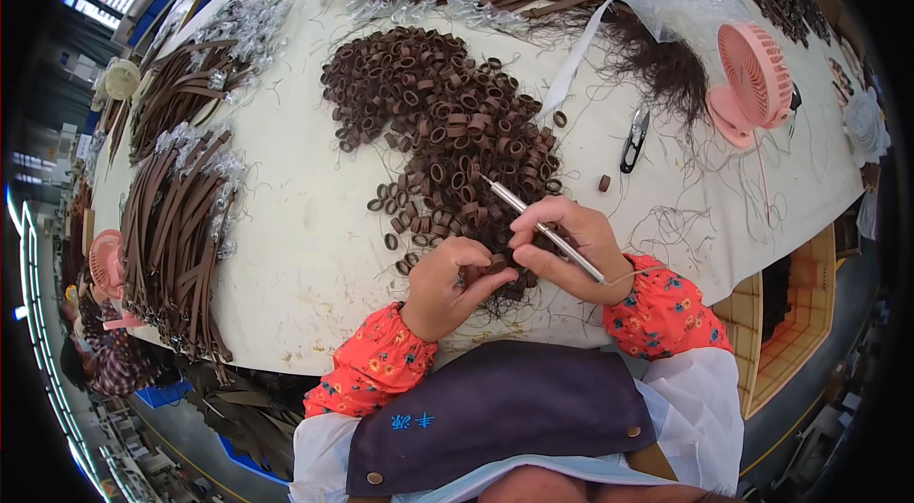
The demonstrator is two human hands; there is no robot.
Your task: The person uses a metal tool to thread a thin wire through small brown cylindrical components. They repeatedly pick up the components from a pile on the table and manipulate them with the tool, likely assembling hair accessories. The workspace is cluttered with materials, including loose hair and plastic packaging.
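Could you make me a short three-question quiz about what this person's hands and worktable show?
1. True or false: the right hand holds a slim metal tool.
2. What does the left hand pinch? A) a pink fan B) a small brown loop C) the snips
3. Fill in: the black snips lie between the pile of brown loops and the pink ____.

Key
1. True; the tool's tip points up and left over the pile.
2. B; the small brown loop sits at the fingertips of both hands.
3. Fan; the pink fan stands on the white table to the right.
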